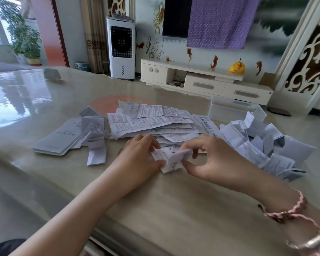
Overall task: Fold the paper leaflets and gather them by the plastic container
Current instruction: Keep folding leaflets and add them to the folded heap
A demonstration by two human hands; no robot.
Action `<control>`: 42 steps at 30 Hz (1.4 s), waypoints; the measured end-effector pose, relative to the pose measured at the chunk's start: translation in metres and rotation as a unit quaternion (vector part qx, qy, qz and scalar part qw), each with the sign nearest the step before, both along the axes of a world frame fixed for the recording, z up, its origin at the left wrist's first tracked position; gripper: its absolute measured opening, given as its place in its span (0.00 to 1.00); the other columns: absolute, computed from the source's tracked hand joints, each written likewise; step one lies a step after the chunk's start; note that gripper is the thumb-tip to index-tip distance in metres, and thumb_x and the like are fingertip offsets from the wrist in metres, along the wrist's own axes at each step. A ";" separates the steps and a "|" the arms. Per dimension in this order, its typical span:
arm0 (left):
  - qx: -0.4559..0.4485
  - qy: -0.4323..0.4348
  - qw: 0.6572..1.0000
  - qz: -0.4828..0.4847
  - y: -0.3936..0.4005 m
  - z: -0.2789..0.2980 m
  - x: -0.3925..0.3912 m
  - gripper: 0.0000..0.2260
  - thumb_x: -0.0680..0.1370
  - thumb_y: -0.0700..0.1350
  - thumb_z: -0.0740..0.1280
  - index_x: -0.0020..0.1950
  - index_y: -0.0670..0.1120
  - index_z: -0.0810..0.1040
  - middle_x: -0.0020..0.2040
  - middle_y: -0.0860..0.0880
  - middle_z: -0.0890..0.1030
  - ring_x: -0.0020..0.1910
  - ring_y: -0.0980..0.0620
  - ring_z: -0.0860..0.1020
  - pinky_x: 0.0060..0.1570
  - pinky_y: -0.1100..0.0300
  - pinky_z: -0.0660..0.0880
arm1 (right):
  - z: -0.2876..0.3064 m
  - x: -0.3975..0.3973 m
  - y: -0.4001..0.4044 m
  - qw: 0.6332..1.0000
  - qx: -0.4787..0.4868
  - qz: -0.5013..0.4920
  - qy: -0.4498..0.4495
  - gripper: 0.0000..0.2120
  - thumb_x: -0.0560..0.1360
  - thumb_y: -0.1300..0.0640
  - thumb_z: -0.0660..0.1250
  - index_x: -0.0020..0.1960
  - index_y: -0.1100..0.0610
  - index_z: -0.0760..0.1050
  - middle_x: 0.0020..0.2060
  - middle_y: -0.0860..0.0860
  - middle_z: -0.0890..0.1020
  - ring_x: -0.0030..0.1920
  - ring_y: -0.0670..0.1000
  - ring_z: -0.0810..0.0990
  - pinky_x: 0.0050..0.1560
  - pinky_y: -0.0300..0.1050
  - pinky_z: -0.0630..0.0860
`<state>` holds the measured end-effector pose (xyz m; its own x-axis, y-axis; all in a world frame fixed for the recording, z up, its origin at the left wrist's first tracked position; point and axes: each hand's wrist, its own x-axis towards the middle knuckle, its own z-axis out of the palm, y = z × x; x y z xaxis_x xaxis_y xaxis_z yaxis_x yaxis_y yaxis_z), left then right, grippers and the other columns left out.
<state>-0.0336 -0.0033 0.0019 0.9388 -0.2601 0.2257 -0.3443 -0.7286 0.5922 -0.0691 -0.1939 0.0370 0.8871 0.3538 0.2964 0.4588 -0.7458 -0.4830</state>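
A small folded leaflet (171, 159) sits low over the tabletop (155, 200), between both hands. The left hand (139, 156) pinches its left edge; the right hand (209, 159) pinches its right side between thumb and fingers. Just behind lies a pile of unfolded leaflets (151, 121). Folded leaflets (257, 145) are heaped to the right, by the plastic container (233, 109).

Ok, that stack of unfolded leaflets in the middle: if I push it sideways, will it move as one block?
Probably not. The unfolded leaflet stack is loose, creased sheets lying askew, so the top ones would likely slide off first. The glossy table looks slick, so the sheets should slide easily. They are thin and floppy, so edges may buckle rather than push cleanly.
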 end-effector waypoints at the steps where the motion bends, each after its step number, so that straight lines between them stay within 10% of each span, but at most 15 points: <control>1: -0.015 0.011 1.000 -0.017 0.001 0.001 0.000 0.14 0.71 0.51 0.72 0.53 0.54 0.73 0.53 0.56 0.74 0.47 0.56 0.71 0.48 0.62 0.69 | -0.001 0.001 0.001 0.999 0.042 0.001 0.019 0.04 0.71 0.57 0.72 0.44 0.49 0.80 0.38 0.44 0.81 0.40 0.40 0.76 0.46 0.36 0.73; 5: -0.069 0.034 0.995 -0.056 0.007 0.003 -0.002 0.16 0.69 0.50 0.74 0.55 0.53 0.75 0.51 0.58 0.78 0.38 0.62 0.70 0.39 0.70 0.67 | -0.012 0.014 0.008 0.988 0.138 -0.033 0.058 0.07 0.71 0.56 0.73 0.45 0.48 0.75 0.35 0.44 0.80 0.32 0.36 0.74 0.35 0.29 0.69; 12: -0.115 0.072 0.989 -0.055 0.015 0.004 0.001 0.15 0.72 0.36 0.69 0.54 0.53 0.74 0.47 0.58 0.79 0.38 0.58 0.72 0.41 0.70 0.71 | -0.031 0.021 0.025 0.996 0.034 -0.077 0.024 0.13 0.75 0.54 0.67 0.58 0.48 0.69 0.37 0.44 0.74 0.40 0.43 0.72 0.41 0.36 0.66; 19: -0.096 -0.001 0.995 -0.027 0.010 -0.001 -0.001 0.09 0.74 0.46 0.70 0.53 0.53 0.75 0.51 0.58 0.75 0.40 0.66 0.70 0.41 0.76 0.66 | -0.036 0.022 0.028 0.999 -0.010 -0.051 -0.012 0.14 0.77 0.55 0.64 0.61 0.50 0.66 0.38 0.40 0.69 0.41 0.44 0.68 0.44 0.38 0.61; 32: 0.008 -0.049 0.998 -0.029 0.002 -0.006 -0.006 0.09 0.74 0.52 0.70 0.48 0.57 0.71 0.47 0.64 0.72 0.47 0.57 0.64 0.55 0.56 0.66 | -0.034 -0.003 0.025 0.989 -0.088 -0.093 -0.072 0.21 0.72 0.40 0.63 0.56 0.48 0.57 0.53 0.44 0.60 0.56 0.45 0.60 0.60 0.42 0.61; 42: 0.004 -0.042 0.999 -0.032 0.004 -0.005 -0.007 0.08 0.75 0.52 0.68 0.51 0.56 0.72 0.45 0.66 0.70 0.45 0.58 0.63 0.55 0.56 0.66 | -0.019 -0.004 0.012 0.980 -0.163 -0.115 0.022 0.14 0.75 0.54 0.61 0.49 0.49 0.54 0.49 0.47 0.58 0.52 0.48 0.60 0.54 0.43 0.61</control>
<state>-0.0411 0.0005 -0.0035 0.8977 -0.3217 0.3011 -0.4392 -0.7079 0.5532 -0.0730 -0.1822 0.0176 0.9640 0.2124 0.1599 0.2444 -0.9448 -0.2184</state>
